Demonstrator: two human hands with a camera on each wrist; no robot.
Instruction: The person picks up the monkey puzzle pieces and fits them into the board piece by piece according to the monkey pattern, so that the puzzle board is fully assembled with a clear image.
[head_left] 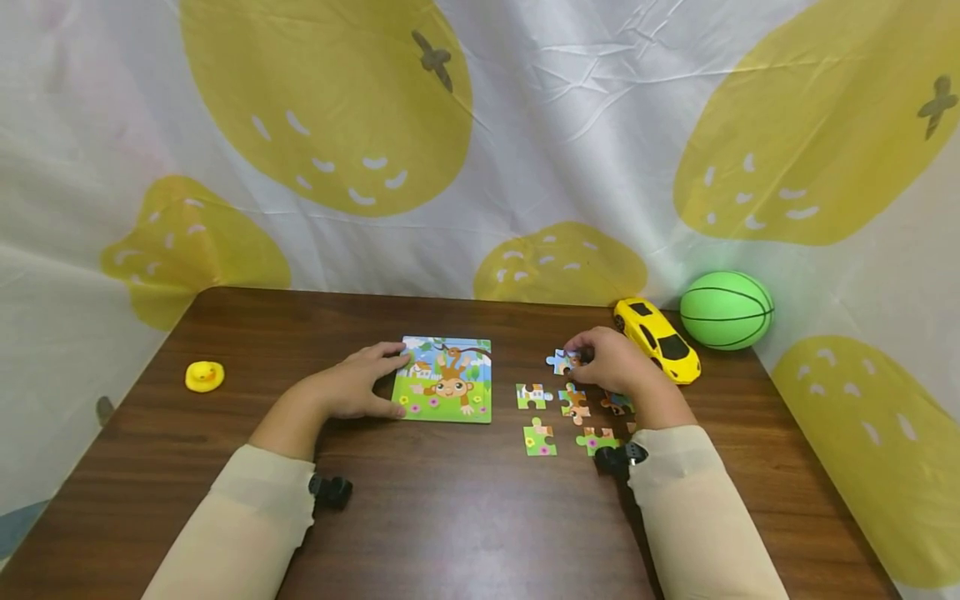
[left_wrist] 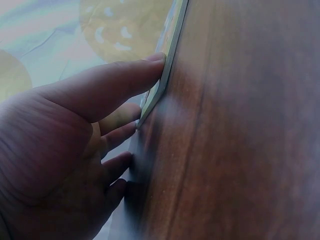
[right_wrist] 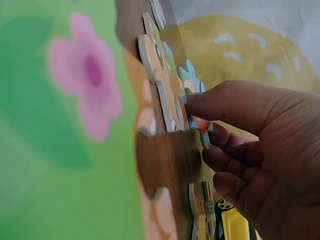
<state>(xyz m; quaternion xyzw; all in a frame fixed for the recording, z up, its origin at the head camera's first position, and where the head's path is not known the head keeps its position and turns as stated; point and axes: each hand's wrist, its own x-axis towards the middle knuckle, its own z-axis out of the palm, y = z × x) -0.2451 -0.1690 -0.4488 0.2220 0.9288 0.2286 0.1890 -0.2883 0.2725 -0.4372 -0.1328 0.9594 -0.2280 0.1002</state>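
Note:
A square puzzle board [head_left: 480, 400] with a printed monkey, house and flowers lies flat on the table. My left hand [head_left: 356, 385] rests at its left side, thumb and fingertips touching the edge and corner with fairly straight fingers. Over on the right, my right hand [head_left: 617, 360] pinches a blue-edged jigsaw piece [head_left: 558, 361] between thumb and fingers; in the right wrist view that piece [right_wrist: 191, 75] is partly covered by the thumb. Around it lie several loose jigsaw pieces, among them a house piece [head_left: 529, 397], a monkey piece [head_left: 576, 406] and a yellow-flower piece [head_left: 538, 439].
Behind the right hand stands a yellow toy car [head_left: 660, 342], beside a green ball [head_left: 726, 310] at the table's back right. A yellow rubber duck [head_left: 205, 377] sits at the left. A white curtain [head_left: 570, 100] with yellow fruit prints hangs behind the wooden table [head_left: 450, 517].

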